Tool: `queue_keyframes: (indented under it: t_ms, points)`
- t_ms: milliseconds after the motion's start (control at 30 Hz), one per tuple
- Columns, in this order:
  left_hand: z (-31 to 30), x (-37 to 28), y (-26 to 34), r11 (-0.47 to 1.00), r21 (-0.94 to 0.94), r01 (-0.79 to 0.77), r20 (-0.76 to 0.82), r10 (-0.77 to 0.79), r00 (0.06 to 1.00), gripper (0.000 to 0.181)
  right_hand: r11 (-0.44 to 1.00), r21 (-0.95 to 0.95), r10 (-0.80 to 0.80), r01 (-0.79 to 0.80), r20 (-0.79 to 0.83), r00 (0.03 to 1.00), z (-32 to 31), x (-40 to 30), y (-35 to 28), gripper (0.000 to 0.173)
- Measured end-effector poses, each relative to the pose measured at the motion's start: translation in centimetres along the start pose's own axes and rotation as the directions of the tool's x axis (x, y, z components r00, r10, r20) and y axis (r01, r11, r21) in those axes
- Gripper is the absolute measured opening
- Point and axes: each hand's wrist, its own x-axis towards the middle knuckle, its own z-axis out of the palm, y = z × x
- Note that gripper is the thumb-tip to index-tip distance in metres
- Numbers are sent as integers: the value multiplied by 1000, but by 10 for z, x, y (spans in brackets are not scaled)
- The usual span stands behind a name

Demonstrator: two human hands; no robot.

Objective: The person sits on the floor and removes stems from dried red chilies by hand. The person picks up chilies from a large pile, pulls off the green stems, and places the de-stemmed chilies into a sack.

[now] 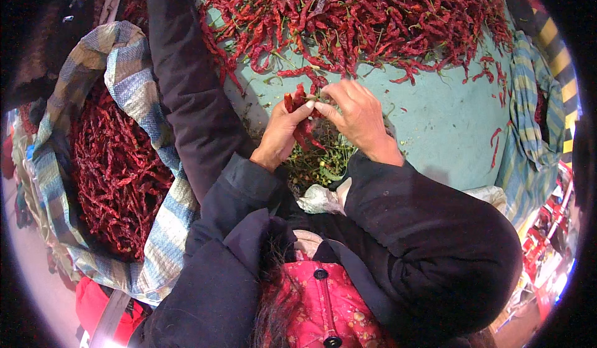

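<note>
Several dried red chili peppers (303,131) are held in my left hand (280,133), sticking out above and below its fingers. My right hand (359,115) meets it at the thumb tips, with thumb and forefinger pinched at a green chili stem (311,99). Under both hands lies a heap of plucked green stems and bits (326,161). Just beyond the fingers, a few loose chilies (303,72) rest on the pale green sheet (447,115). A large pile of dried red chilies with stems (364,21) covers its far part.
At the left, an open striped woven sack (170,236) holds many dried red chilies (116,175). Beside it stretches a dark-clothed leg (196,82). A blue-green striped sack (527,157) stands at the right, near a yellow-and-black striped edge (559,68). A white cloth or bag (322,200) lies near my lap.
</note>
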Motion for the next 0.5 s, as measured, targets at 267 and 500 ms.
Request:
queue_keyframes:
  t_ms: [267, 500]
  points:
    - [8, -7, 5, 925, 368, -97, 156, 41, 987, 14, 980, -52, -186, 193, 108, 977, 11, 5, 21, 17]
    - [5, -3, 1, 873, 362, -326, 366, 188, 911, 16, 100, 844, 360, -528, 464, 810, 20, -5, 16, 19]
